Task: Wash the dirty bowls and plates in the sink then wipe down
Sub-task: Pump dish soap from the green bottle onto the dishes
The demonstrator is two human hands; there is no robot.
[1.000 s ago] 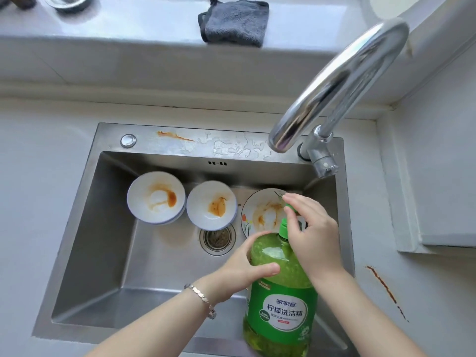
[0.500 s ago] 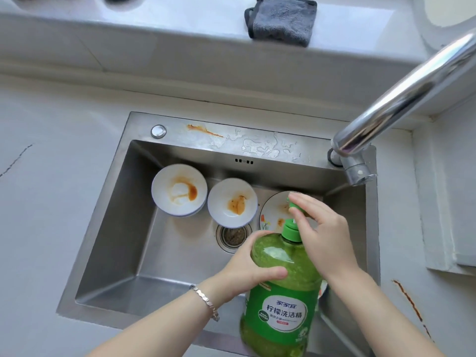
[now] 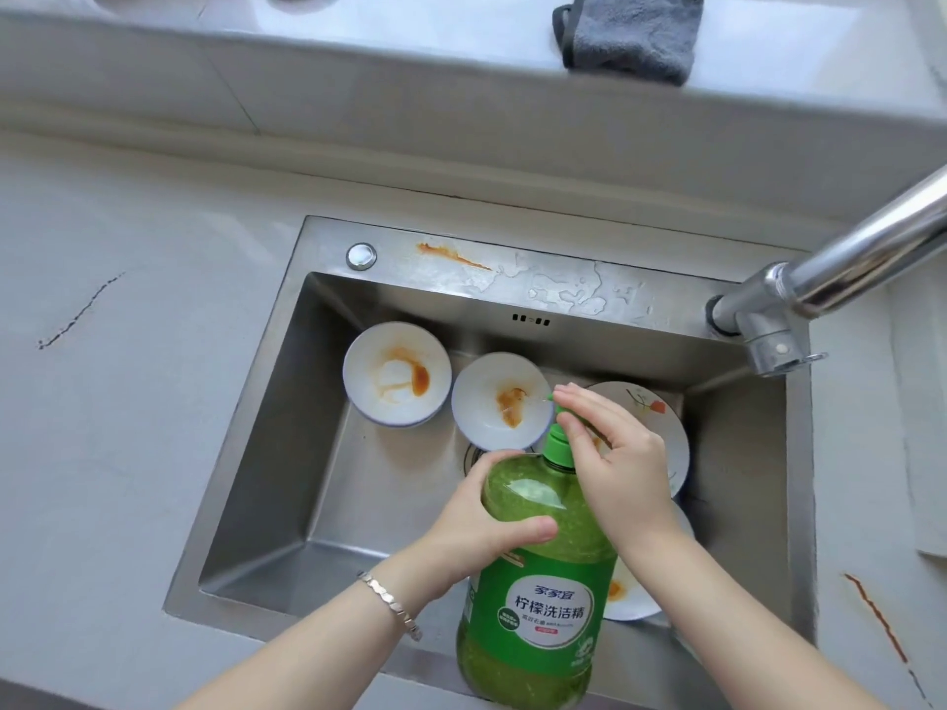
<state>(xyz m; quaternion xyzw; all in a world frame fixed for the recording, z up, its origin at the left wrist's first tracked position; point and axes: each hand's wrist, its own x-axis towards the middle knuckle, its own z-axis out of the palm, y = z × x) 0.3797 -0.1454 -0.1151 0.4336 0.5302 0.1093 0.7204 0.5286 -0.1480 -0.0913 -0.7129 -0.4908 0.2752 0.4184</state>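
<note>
Grey stone worktop (image 3: 128, 453) surrounds a steel sink (image 3: 287, 453), and a grey cloth (image 3: 630, 33) lies on the ledge behind. In the sink are the left bowl (image 3: 397, 374) and the middle bowl (image 3: 499, 402), both white with orange sauce marks. To their right is a flowered plate (image 3: 661, 427), and a second plate (image 3: 628, 602) shows partly behind the bottle.

Nothing looks washed yet, and no water runs from the tap (image 3: 845, 263). I judge the work is at its beginning: soap now, then washing, rinsing, and wiping the rim streak (image 3: 451, 256) and the worktop streak (image 3: 876, 617).

The left hand (image 3: 487, 525) grasps the shoulder of the green detergent bottle (image 3: 538, 581), upright at the sink's front. The right hand (image 3: 620, 468) lies with fairly straight fingers on the pump head (image 3: 558, 443), gripping nothing. The label reads 家家宜 and 柠檬洗洁精; the smaller print is unreadable.
</note>
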